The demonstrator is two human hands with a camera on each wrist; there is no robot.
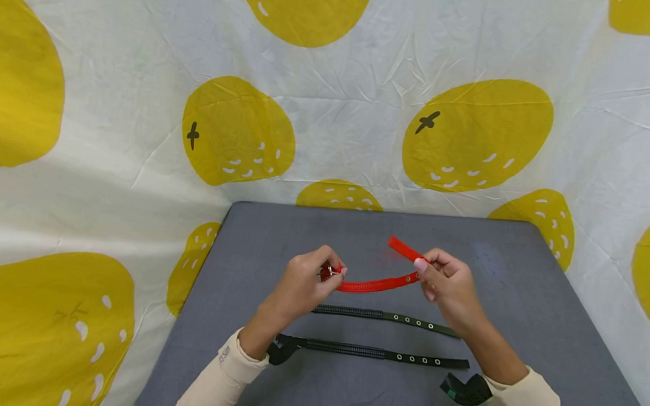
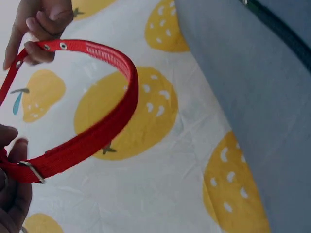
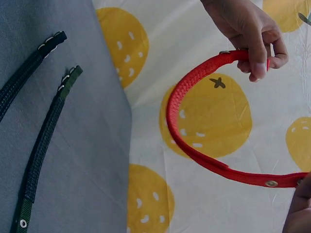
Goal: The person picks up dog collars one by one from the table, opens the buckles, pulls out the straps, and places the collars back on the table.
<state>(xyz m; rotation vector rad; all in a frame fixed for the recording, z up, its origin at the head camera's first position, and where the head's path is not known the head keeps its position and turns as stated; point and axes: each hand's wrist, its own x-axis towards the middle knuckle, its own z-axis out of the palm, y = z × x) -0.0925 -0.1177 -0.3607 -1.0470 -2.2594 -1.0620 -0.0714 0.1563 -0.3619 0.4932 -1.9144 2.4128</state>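
A red pet collar (image 1: 376, 285) with metal eyelets hangs in a shallow curve between my two hands, above the table. My left hand (image 1: 310, 278) pinches its buckle end, where a bit of metal shows between the fingers. With thumb and fingers, my right hand (image 1: 451, 285) grips the eyelet end, and the strap's tip points up and to the left beyond the thumb. In the left wrist view the red collar (image 2: 109, 124) bows out in a wide loop, a metal loop near the left fingers. The right wrist view shows the collar's (image 3: 177, 111) padded middle.
Below the hands, a dark green collar (image 1: 417, 321) and a black collar (image 1: 347, 348) lie side by side across the grey table (image 1: 281, 231). Dark wrist straps sit at both cuffs. Behind the table hangs a white cloth (image 1: 349, 132) printed with yellow fruit.
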